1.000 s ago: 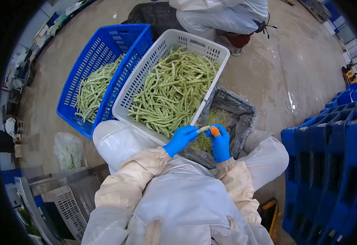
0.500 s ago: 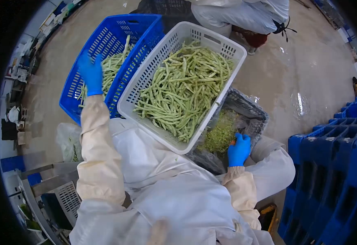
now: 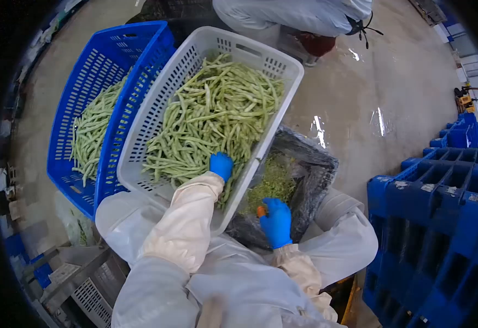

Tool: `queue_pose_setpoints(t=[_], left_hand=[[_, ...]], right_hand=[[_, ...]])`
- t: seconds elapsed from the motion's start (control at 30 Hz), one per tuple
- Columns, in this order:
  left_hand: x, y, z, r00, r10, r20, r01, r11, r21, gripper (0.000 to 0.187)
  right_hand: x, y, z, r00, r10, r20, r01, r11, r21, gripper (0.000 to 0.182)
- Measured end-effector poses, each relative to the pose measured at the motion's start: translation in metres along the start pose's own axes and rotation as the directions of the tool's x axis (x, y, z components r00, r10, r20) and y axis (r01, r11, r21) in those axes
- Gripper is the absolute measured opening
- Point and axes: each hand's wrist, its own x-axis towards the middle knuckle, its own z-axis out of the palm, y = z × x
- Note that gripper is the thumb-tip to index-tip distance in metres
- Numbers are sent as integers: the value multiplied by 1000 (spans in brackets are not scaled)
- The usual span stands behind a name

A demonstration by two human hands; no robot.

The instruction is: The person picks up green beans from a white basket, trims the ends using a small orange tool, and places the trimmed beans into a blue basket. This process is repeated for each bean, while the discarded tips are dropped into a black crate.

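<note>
Nearest, the right hand (image 3: pixel 275 221) hangs over the dark crate (image 3: pixel 310 180) of green trimmings (image 3: pixel 272 183), fingers curled, with something orange at the thumb tip; whether it grips anything I cannot tell. Just beyond and to its left, the left hand (image 3: pixel 221 165) reaches into the white basket (image 3: pixel 162 117), fingers down among the green beans (image 3: pixel 211 117); its grip is hidden. The beans look light, slim and fairly stiff, likely to snap if bent, so one is best pinched near an end or mid-length. Around the left hand they lie tangled, most long axes running from the hand towards the basket's far rim. Farther left, a blue basket (image 3: pixel 86 71) holds more beans.
</note>
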Motion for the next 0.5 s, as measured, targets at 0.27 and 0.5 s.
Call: queue_pose_setpoints(t=[0.27, 0.5], left_hand=[[-30, -47, -45, 994, -113, 6, 113, 984, -136, 13], [-95, -53, -150, 969, -178, 174, 211, 214, -954, 23]], right_hand=[[1, -9, -5, 997, -32, -68, 39, 995, 96, 23], [-3, -18, -15, 985, 77, -153, 13, 856, 517, 26]])
